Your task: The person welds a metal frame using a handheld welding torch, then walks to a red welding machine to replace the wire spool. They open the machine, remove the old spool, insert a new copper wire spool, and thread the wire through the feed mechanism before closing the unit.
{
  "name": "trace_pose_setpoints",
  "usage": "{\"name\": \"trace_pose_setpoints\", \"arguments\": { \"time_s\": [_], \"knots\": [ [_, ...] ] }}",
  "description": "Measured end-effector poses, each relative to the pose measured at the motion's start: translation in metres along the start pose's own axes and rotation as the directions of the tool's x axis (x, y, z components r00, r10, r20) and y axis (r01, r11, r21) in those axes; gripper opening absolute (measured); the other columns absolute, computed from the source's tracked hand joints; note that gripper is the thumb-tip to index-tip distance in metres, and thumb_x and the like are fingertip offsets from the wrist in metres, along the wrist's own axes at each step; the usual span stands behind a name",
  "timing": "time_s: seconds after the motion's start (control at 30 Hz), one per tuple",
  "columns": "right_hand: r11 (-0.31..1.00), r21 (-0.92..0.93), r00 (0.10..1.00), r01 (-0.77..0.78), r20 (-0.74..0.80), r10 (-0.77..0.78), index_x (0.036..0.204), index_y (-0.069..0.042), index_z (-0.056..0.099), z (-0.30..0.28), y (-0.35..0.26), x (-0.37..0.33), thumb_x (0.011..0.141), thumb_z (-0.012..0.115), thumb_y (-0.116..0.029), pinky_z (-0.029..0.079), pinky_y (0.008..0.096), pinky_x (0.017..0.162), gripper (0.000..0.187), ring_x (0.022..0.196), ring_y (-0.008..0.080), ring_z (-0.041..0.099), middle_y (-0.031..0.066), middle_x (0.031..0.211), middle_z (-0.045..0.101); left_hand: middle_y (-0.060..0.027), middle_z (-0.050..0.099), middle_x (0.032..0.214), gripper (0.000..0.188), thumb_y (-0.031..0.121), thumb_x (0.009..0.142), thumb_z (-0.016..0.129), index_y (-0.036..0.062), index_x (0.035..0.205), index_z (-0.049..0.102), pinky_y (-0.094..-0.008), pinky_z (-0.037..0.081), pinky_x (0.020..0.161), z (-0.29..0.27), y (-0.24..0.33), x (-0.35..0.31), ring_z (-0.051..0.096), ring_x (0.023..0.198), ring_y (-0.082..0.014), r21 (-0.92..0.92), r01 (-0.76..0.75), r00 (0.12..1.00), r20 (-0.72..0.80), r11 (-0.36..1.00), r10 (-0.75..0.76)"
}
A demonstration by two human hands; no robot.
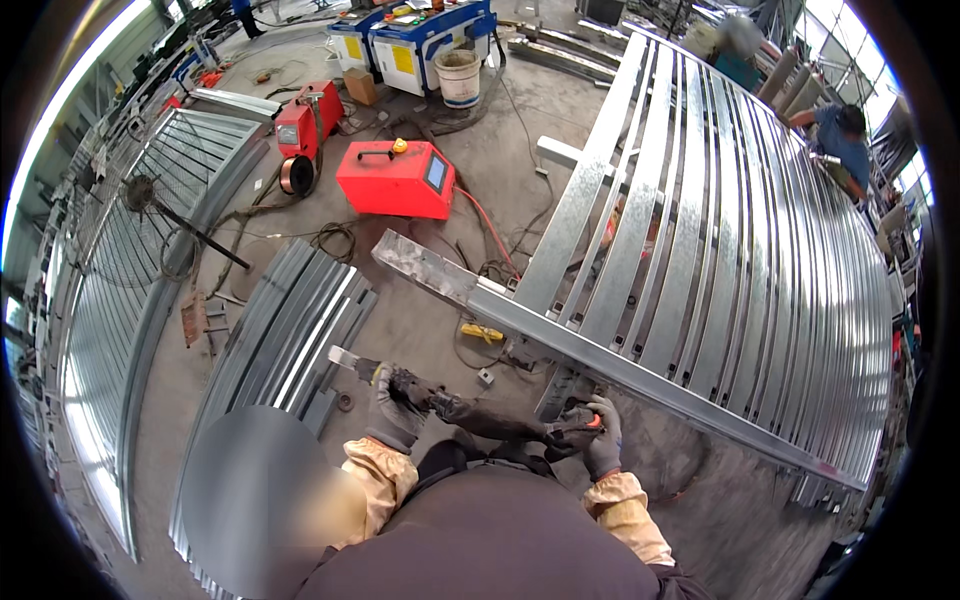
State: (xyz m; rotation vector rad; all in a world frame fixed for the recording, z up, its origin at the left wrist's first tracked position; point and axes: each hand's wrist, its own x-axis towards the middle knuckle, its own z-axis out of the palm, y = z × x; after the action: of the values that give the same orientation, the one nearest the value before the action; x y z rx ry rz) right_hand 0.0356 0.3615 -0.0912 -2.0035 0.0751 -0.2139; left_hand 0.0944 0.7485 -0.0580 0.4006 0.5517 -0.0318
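Note:
Low in front of my body I hold a long dark tool [480, 415] with a soft-looking black middle section. My left hand [395, 415], in a grey glove, is closed around it near a flat pale end piece [343, 357] that points up and left. My right hand [604, 440], also gloved, is closed on the other end, beside a small red part [595, 421]. I cannot make out the tool's exact kind. Just beyond my right hand runs the near beam of a large slatted metal frame [640, 350].
Left of me lies a stack of metal profiles [290, 310], with a second slatted panel [110, 290] beyond. Ahead stand a red machine [395, 180] with a screen, a wire-feed unit [308, 118], cables and a bucket [458, 80]. At far right a person [845, 140] bends by the frame.

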Motion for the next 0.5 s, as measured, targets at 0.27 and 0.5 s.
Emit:
{"name": "trace_pose_setpoints", "arguments": {
  "time_s": [0.27, 0.5],
  "knots": [
    [0.980, -0.045, 0.961, -0.193, 0.194, 0.198, 0.092, -0.004, 0.056, 0.016, -0.021, -0.018, 0.081, 0.076, -0.015, 0.049, 0.0311, 0.067, 0.025, 0.073, 0.0151, 0.060, 0.0079, 0.077, 0.063, -0.0105, 0.066, 0.090, 0.038, 0.041, 0.094, 0.060, 0.0040, 0.099, 0.063, -0.0510, 0.055, 0.084, 0.044, 0.046, 0.012, 0.065, 0.083, -0.0287, 0.164, -0.041, 0.998, -0.048, 0.986, 0.049],
    [0.938, -0.127, 0.929, -0.321, 0.150, 0.339, 0.091, -0.005, 0.059, 0.084, -0.049, -0.056, 0.079, 0.074, -0.013, 0.050, 0.0336, 0.070, 0.021, 0.075, 0.0234, 0.063, 0.0130, 0.082, 0.064, -0.0091, 0.065, 0.090, 0.027, 0.033, 0.094, 0.059, 0.0061, 0.098, 0.061, -0.0475, 0.058, 0.080, 0.026, 0.109, 0.074, 0.065, 0.079, -0.0263, 0.196, 0.130, 0.992, -0.025, 0.972, -0.127]
  ]
}}
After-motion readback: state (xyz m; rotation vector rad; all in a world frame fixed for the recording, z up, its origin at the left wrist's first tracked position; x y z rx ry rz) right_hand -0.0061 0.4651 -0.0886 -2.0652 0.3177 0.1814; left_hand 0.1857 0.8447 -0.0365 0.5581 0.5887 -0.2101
